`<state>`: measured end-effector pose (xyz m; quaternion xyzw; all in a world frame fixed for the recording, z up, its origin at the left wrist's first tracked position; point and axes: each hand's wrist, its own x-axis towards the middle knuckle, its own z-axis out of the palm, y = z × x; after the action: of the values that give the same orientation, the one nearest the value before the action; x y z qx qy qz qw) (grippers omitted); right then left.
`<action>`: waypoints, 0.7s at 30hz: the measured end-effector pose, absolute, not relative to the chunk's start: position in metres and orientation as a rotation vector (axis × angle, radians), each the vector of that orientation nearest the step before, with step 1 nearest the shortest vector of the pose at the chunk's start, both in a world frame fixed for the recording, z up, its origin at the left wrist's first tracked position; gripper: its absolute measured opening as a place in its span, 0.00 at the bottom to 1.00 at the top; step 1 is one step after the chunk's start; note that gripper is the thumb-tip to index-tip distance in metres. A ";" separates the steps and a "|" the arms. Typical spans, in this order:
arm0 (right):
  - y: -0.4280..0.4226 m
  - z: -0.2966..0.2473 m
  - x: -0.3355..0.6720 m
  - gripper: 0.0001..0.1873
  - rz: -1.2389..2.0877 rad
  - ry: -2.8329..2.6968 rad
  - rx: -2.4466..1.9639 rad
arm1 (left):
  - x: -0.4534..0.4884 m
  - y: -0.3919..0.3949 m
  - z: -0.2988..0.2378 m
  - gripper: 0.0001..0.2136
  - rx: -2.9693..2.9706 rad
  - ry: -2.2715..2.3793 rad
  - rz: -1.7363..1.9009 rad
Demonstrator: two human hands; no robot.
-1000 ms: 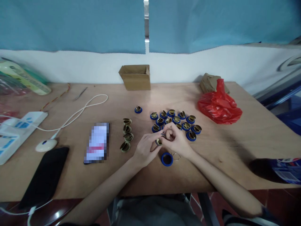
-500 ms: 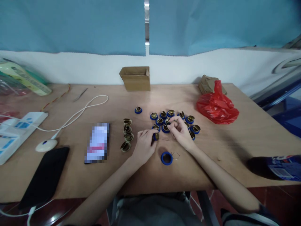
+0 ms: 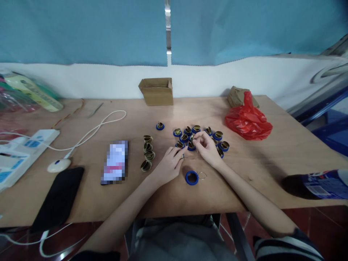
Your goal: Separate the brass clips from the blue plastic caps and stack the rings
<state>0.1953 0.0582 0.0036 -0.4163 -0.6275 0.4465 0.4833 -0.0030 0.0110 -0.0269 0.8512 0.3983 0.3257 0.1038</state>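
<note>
A cluster of small brass parts in blue rings (image 3: pixel 217 136) lies mid-table. My right hand (image 3: pixel 208 148) rests at the cluster's near edge, its fingers pinched together over a small piece that I cannot make out. My left hand (image 3: pixel 169 165) is just to its left, fingers curled round a small blue-ringed brass part at the fingertips. In front of both hands lie an empty blue ring (image 3: pixel 191 178) and a thin wire ring (image 3: pixel 202 175). A column of bare brass parts (image 3: pixel 148 153) lies left of my left hand. One blue-ringed part (image 3: pixel 160 126) sits apart, farther back.
A cardboard box (image 3: pixel 157 91) stands at the back wall, a red plastic bag (image 3: pixel 248 121) and a brown packet to the right. Left are a phone (image 3: pixel 115 162), a black phone (image 3: pixel 60 198), a white puck with cable (image 3: pixel 59 165) and a power strip (image 3: pixel 19 154). A bottle (image 3: pixel 322 185) lies far right.
My hands have parted: the right one moved back to the cluster with a pinched grip, and the left one stayed near the front. The camera tilted slightly.
</note>
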 end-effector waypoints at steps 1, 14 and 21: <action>0.059 0.003 0.195 0.11 1.080 -1.536 -1.022 | -0.003 0.012 -0.027 0.26 2.517 1.158 0.975; 0.071 -0.017 0.196 0.07 0.896 -1.676 -1.067 | 0.003 0.011 -0.026 0.10 2.588 1.080 0.972; 0.069 -0.019 0.196 0.05 0.820 -1.735 -1.025 | -0.002 0.012 -0.026 0.09 2.656 1.030 0.907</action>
<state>0.1959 0.0693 -0.0190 -0.4172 -0.7061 0.3340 0.4646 -0.0018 0.0121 -0.0258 0.8858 0.3436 0.3025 0.0756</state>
